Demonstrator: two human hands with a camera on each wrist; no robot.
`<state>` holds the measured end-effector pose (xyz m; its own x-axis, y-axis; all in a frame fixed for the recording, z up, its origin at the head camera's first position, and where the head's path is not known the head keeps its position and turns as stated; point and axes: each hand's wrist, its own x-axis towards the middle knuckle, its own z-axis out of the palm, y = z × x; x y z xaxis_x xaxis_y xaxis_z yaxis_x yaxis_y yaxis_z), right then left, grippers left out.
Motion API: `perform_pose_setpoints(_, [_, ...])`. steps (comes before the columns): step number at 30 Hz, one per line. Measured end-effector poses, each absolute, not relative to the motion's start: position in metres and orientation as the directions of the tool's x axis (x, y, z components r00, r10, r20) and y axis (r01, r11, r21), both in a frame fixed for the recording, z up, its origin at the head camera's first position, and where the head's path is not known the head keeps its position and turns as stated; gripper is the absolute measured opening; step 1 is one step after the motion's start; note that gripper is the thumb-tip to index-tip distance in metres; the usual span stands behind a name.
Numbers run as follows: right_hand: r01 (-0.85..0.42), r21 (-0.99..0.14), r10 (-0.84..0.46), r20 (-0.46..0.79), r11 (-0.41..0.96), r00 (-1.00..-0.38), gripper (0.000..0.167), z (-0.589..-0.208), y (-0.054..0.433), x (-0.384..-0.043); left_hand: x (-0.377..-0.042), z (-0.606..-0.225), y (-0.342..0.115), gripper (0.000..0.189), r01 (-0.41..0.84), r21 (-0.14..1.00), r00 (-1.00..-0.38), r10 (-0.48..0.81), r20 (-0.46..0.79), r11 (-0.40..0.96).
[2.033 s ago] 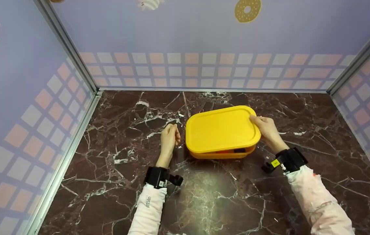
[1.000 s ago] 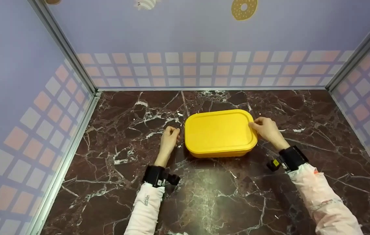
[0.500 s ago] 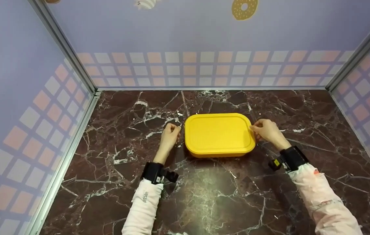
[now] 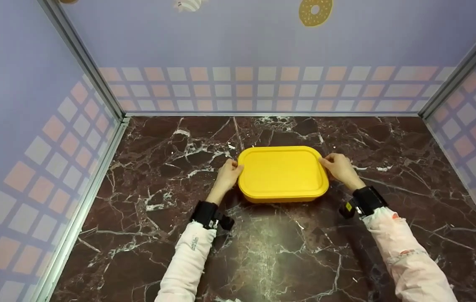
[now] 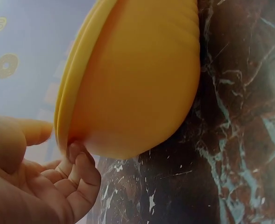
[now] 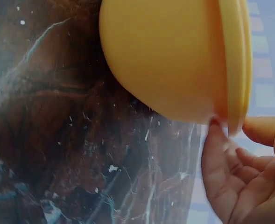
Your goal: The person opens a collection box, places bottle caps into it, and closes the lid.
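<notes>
A yellow plastic storage box [image 5: 142, 79] stands on the marble-patterned table with its yellow lid [image 4: 283, 172] lying level on top. Its contents are hidden. At the box's left end, my left hand [image 4: 228, 174] pinches the lid's rim, thumb on the upper side and curled fingers beneath the edge, as the left wrist view shows. My right hand [image 4: 342, 170] holds the rim at the opposite end. In the right wrist view its thumb [image 6: 263, 129] touches the lid's edge while a fingertip sits under the rim against the box wall.
The dark brown tabletop [image 4: 170, 235] with white veins surrounds the box. Lilac panels with checkered bands close off the back [image 4: 263, 50], the left [image 4: 19, 126] and the right. Black camera straps are on both wrists.
The lid, tilted earlier with red and dark items showing in the gap, has come down flat on the box. My left hand has moved right from beside the box onto the rim.
</notes>
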<state>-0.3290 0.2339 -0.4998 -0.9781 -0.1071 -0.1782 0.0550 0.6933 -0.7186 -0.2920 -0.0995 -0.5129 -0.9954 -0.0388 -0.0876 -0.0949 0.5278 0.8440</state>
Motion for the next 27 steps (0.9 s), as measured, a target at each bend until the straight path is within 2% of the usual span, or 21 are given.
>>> perform_pose_setpoints(4, [0.071, -0.749, -0.083, -0.166, 0.659, -0.983, 0.036, -0.504, 0.234, -0.328, -0.296, -0.514, -0.099, 0.022, -0.088, 0.832, -0.996, -0.041, -0.078, 0.547])
perform_pose_setpoints(7, [0.096, -0.765, -0.063, -0.176, 0.637, -0.982, 0.043, -0.507, 0.234, -0.324, -0.296, -0.516, -0.098, 0.022, -0.079, 0.832, -0.997, -0.059, -0.056, 0.549])
perform_pose_setpoints(13, [0.08, -0.731, -0.023, -0.13, 0.677, -0.991, 0.053, -0.518, 0.228, -0.306, -0.286, -0.521, -0.089, 0.031, -0.089, 0.805, -0.995, -0.084, -0.05, 0.587])
perform_pose_setpoints(18, [0.035, -0.708, 0.035, -0.014, 0.705, -0.999, 0.045, -0.529, 0.218, -0.297, -0.278, -0.525, -0.077, 0.034, -0.044, 0.687, -0.992, -0.114, 0.058, 0.725])
perform_pose_setpoints(22, [0.045, -0.706, 0.068, 0.005, 0.707, -0.998, 0.037, -0.533, 0.212, -0.293, -0.276, -0.528, -0.072, 0.029, -0.029, 0.585, -0.978, -0.144, 0.15, 0.811])
perform_pose_setpoints(27, [0.033, -0.707, 0.058, 0.011, 0.707, -0.998, 0.035, -0.532, 0.209, -0.293, -0.277, -0.525, -0.073, 0.028, -0.055, 0.541, -0.979, -0.151, 0.135, 0.839])
